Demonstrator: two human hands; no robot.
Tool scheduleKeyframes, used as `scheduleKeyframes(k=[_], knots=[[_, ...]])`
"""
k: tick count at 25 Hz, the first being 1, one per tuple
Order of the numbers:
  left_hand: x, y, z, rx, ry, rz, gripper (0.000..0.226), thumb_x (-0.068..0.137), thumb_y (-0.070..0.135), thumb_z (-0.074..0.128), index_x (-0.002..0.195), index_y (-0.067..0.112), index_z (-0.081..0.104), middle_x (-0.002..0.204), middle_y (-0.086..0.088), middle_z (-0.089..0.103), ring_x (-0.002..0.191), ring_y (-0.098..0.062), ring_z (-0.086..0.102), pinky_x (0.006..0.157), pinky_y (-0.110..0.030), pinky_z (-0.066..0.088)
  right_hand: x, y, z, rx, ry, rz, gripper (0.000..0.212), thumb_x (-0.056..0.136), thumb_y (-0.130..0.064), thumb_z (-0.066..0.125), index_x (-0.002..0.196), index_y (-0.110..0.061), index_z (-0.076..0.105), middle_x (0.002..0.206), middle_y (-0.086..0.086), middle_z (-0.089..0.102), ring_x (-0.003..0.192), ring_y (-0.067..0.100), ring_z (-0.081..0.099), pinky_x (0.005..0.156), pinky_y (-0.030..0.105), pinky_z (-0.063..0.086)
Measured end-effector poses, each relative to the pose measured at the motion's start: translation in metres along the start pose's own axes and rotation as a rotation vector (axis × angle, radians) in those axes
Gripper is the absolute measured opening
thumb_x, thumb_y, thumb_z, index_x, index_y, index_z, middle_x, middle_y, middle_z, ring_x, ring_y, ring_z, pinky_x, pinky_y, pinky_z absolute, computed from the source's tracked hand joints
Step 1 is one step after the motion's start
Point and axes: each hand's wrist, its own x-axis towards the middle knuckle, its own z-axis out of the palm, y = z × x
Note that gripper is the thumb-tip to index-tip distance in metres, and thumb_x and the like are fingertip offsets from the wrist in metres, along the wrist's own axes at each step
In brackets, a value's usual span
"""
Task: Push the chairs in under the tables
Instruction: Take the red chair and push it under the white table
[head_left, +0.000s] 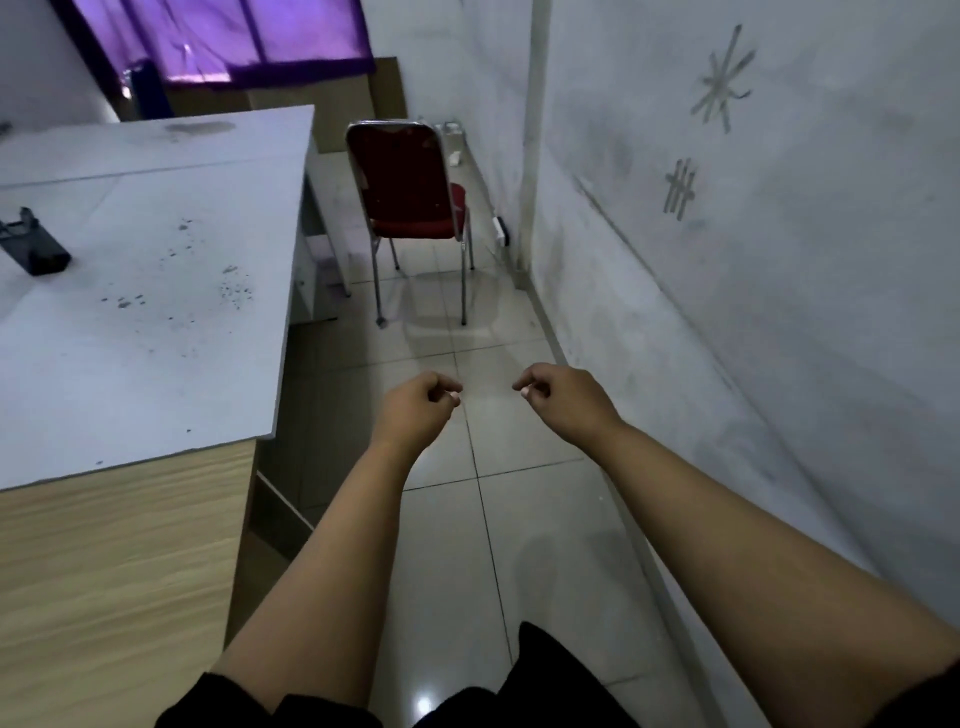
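Observation:
A red padded chair (410, 182) with chrome legs stands on the tiled floor at the far end of a narrow aisle, its back towards me, apart from the table's right edge. The grey-topped table (156, 260) with wooden sides fills the left. My left hand (415, 408) and my right hand (563, 397) are stretched out over the floor, well short of the chair. Both have the fingers curled in and hold nothing.
A white wall (753, 260) with tape marks runs close along the right. A dark object (36, 249) lies on the table's left side. A power strip (500, 231) sits by the wall next to the chair. Purple curtain (223, 36) hangs at the back.

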Motion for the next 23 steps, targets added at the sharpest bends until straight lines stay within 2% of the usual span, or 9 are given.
scheduleKeyframes(k=[2, 5, 9, 14, 20, 23], knots=[[0.036, 0.003, 0.003, -0.01, 0.035, -0.017, 0.018, 0.094, 0.017, 0.056, 0.106, 0.024, 0.067, 0.098, 0.006, 0.07, 0.09, -0.012, 0.068, 0.073, -0.023, 0.051, 0.048, 0.004, -0.001, 0.004, -0.031, -0.026, 0.021, 0.094, -0.021, 0.053, 0.104, -0.025, 0.071, 0.102, -0.003, 0.073, 0.096, 0.017, 0.065, 0.089, 0.039, 0.051], [0.092, 0.003, -0.005, -0.015, 0.095, -0.001, 0.017, 0.094, 0.015, 0.055, 0.103, 0.025, 0.067, 0.095, 0.007, 0.07, 0.087, -0.01, 0.069, 0.08, -0.027, 0.054, 0.116, 0.004, 0.002, -0.015, -0.047, -0.084, 0.022, 0.094, -0.02, 0.052, 0.106, -0.024, 0.071, 0.106, -0.002, 0.072, 0.098, 0.018, 0.064, 0.092, 0.041, 0.05], [0.201, 0.011, -0.034, -0.009, 0.159, 0.028, 0.017, 0.094, 0.015, 0.055, 0.106, 0.021, 0.066, 0.1, 0.002, 0.07, 0.088, -0.012, 0.068, 0.081, -0.03, 0.054, 0.233, -0.01, 0.001, -0.022, -0.056, -0.129, 0.023, 0.093, -0.02, 0.053, 0.106, -0.023, 0.071, 0.109, -0.001, 0.071, 0.099, 0.018, 0.065, 0.09, 0.04, 0.052], [0.335, 0.033, -0.066, -0.029, 0.193, 0.056, 0.018, 0.095, 0.012, 0.054, 0.107, 0.016, 0.066, 0.101, 0.0, 0.07, 0.088, -0.014, 0.068, 0.074, -0.021, 0.049, 0.374, -0.034, -0.009, 0.041, -0.028, -0.139, 0.022, 0.093, -0.02, 0.053, 0.105, -0.024, 0.07, 0.105, -0.002, 0.072, 0.095, 0.016, 0.065, 0.089, 0.04, 0.053], [0.471, 0.043, -0.087, -0.067, 0.228, 0.043, 0.021, 0.095, 0.007, 0.049, 0.106, 0.016, 0.065, 0.098, -0.001, 0.07, 0.087, -0.016, 0.068, 0.076, -0.029, 0.055, 0.516, -0.049, -0.008, 0.061, -0.027, -0.166, 0.02, 0.094, -0.019, 0.055, 0.106, -0.024, 0.07, 0.109, -0.003, 0.071, 0.095, 0.013, 0.065, 0.079, 0.031, 0.054], [0.546, 0.041, -0.089, -0.065, 0.243, 0.015, 0.023, 0.094, 0.007, 0.048, 0.106, 0.018, 0.065, 0.098, 0.0, 0.07, 0.089, -0.017, 0.068, 0.078, -0.038, 0.058, 0.592, -0.048, -0.01, 0.055, -0.038, -0.198, 0.02, 0.094, -0.018, 0.054, 0.106, -0.022, 0.069, 0.109, 0.001, 0.069, 0.097, 0.017, 0.064, 0.082, 0.035, 0.055]])
